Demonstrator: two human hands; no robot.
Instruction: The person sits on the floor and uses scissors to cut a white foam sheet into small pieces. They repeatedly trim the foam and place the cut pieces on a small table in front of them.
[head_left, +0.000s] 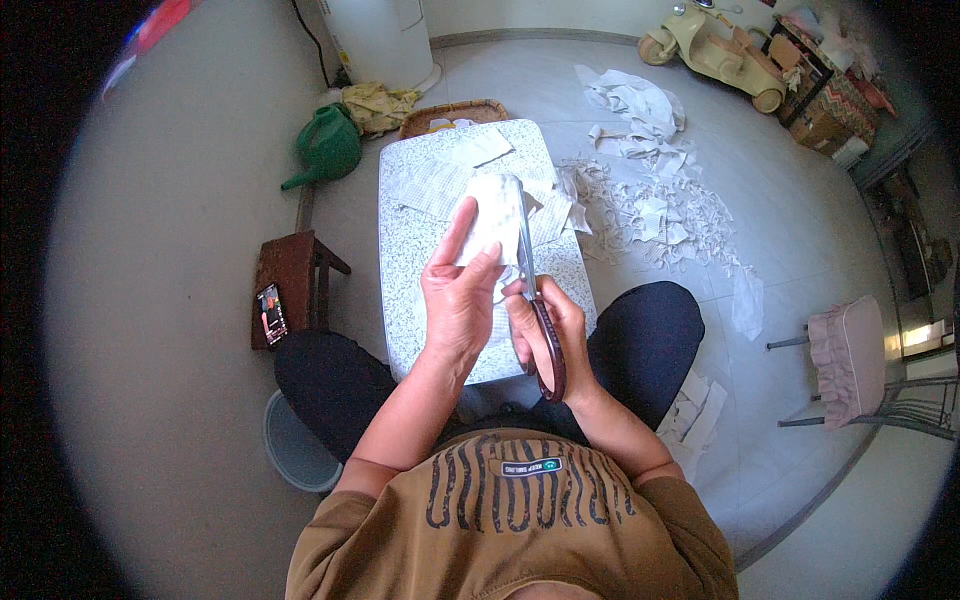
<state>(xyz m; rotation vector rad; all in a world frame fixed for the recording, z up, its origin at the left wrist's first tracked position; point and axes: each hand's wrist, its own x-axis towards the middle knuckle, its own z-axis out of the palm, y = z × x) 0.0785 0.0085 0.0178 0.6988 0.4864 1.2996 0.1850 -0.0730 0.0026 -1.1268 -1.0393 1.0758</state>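
Above a speckled low table (409, 300), my left hand (459, 292) grips a folded piece of white cloth (491, 214) between thumb and fingers. My right hand (559, 322) is shut on large scissors (551, 352) with dark brown handles. Their long metal blades run along the right edge of the white cloth; whether they are parted cannot be made out. Beneath the hands, white and checked fabric pieces (431, 187) lie spread over the table, some hanging past its right edge. The cloth partly hides them.
Heaped fabric scraps (660, 217) cover floor to the right. On the left are a wooden stool (289, 262) bearing a phone (271, 313), a green watering can (328, 142) and a bin (300, 450). A wicker tray (480, 111) sits behind the table; a chair (847, 360) stands right.
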